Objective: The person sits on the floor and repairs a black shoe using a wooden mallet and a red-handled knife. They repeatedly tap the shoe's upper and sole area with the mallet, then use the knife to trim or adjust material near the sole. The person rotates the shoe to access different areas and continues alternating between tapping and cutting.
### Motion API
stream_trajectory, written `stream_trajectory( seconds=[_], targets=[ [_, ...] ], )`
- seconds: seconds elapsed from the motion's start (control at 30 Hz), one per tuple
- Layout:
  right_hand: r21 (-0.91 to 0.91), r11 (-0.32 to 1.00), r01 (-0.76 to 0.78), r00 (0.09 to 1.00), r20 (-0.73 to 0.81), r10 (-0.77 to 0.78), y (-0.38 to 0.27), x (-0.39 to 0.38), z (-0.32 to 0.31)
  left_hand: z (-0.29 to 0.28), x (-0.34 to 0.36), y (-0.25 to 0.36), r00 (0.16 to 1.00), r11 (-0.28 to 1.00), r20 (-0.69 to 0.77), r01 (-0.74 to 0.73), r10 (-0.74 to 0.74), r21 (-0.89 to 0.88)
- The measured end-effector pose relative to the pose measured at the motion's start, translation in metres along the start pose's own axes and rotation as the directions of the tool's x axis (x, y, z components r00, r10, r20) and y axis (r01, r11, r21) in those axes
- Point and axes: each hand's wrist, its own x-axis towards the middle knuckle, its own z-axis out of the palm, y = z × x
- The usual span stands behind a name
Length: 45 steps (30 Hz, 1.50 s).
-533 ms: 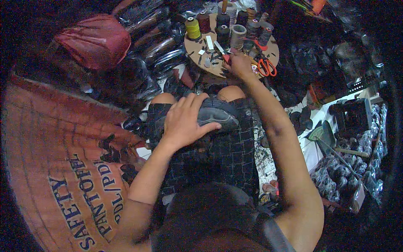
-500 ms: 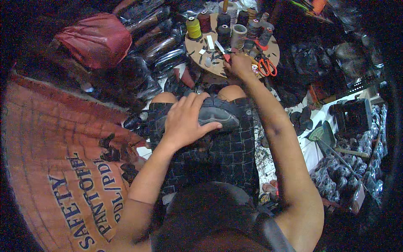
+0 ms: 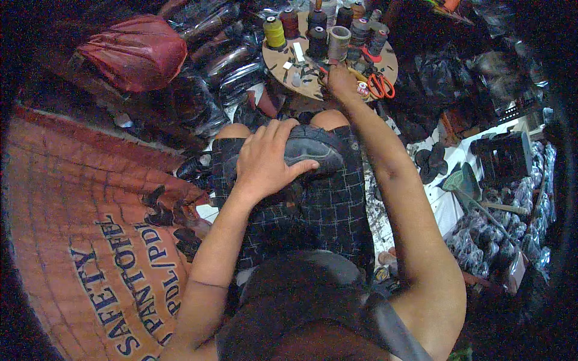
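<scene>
A black shoe [image 3: 313, 150] rests across my lap on dark checked shorts. Its sole edge faces away from me. My left hand [image 3: 265, 159] lies over the shoe's left part and grips it, thumb stretched along the near side. Out over a round tan board [image 3: 313, 91], my right hand [image 3: 342, 83] has its fingers closed around a slim red-handled tool [image 3: 324, 70]. The tool's far end is hard to make out against dark scraps. Beside that hand lie orange-handled scissors [image 3: 380, 86].
Thread spools, among them a yellow one [image 3: 274, 32] and a grey one [image 3: 339, 43], stand on the board. A red bag [image 3: 132, 54] sits at far left, an orange printed sheet [image 3: 90, 222] below. On the right are a green-headed fly swatter [image 3: 460, 180] and plastic-wrapped bundles [image 3: 481, 246].
The tool in my right hand has turned, and its pale blade no longer shows plainly. My left hand keeps its hold on the shoe. The whole view has shifted slightly.
</scene>
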Motion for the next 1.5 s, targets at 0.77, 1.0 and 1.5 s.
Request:
stream_trajectory(
  seconds=[0.77,1.0,1.5],
  targets=[
    [0.812,0.39,-0.434,0.851,0.227,0.474,-0.013,-0.249,-0.256,0.009,0.067,-0.019,0.938,0.806,0.143,-0.184,0.314,-0.563],
    [0.673,0.725,-0.144,0.976,-0.025,0.216,-0.023,-0.263,-0.264,0.013,0.08,-0.03,0.937,0.67,-0.15,-0.331,0.315,-0.665],
    [0.218,0.912,0.348,0.918,0.116,-0.378,-0.04,-0.235,-0.289,0.02,0.061,-0.039,0.943,0.596,-0.177,-0.318,0.284,-0.737]
  ],
)
